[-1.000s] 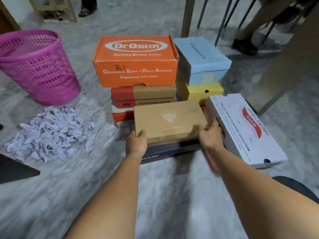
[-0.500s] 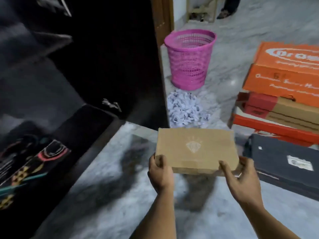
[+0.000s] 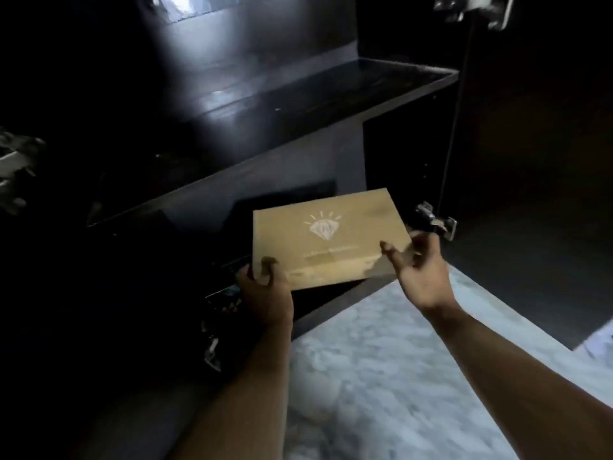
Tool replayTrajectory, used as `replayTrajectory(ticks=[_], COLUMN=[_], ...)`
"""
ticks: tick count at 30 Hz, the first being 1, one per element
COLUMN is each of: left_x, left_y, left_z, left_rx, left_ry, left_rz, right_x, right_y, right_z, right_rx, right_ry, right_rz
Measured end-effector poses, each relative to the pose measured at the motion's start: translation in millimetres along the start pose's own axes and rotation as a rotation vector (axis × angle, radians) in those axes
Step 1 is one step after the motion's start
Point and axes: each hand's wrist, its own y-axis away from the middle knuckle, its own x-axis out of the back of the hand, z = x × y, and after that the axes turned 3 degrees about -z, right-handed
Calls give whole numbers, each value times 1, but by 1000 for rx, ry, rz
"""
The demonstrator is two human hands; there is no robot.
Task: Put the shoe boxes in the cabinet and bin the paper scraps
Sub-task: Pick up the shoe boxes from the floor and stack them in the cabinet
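Observation:
I hold a flat brown shoe box (image 3: 331, 237) with a pale diamond logo on its lid, level and partly inside the lower opening of the dark cabinet (image 3: 298, 104). My left hand (image 3: 265, 290) grips its near left corner, thumb on the lid. At the box's near right corner is my right hand (image 3: 418, 270), thumb on the lid and fingers spread loosely along the side. The other shoe boxes, the paper scraps and the bin are out of view.
A dark shelf (image 3: 348, 84) runs above the box. The open cabinet door (image 3: 530, 194) stands at the right, with a metal hinge (image 3: 436, 222) just beyond my right hand. A patterned item (image 3: 225, 300) lies low in the cabinet at the left. Grey marble floor (image 3: 381, 366) lies below.
I lifted the brown box off the stack and turned left with it. It has gone from above the floor to the cabinet's lower opening, and my right fingers have loosened.

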Motion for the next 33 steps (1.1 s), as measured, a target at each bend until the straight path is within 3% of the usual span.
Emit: replayTrajectory(ticks=[3,6,11,17,19,22,24,30,33], left_x=[18,27,26,19,12,6,-6,-78,-120], left_y=[-57,-97,-133,-183,-168,-109,-57,116,214], left_z=[-7,-30,-45,-36,-41,-57,-75,-122,-104], left_rx=[-38,65,181,441,439,240,132,17,-88], left_ry=[-31,-135,-162,-62,-59,-91,-219,-577,-675], left_rz=[37,102,185,119,172,293,144,-737,-1111], right_x=[-62,-111,-160,-200,-197,-165,-123,67,175], right_y=[-36,-50,-72,-101,-102,-81,-58,44,92], right_z=[-4,-4,-12,-27,-24,-2,28,125,150], right_rx=[18,14,10,-39,-107,-163,-176,-394,-502], right_ry=[-2,59,172,228,218,159,131,398,482], right_rz=[-148,-283,-256,-286,-297,-235,-186,-127,52])
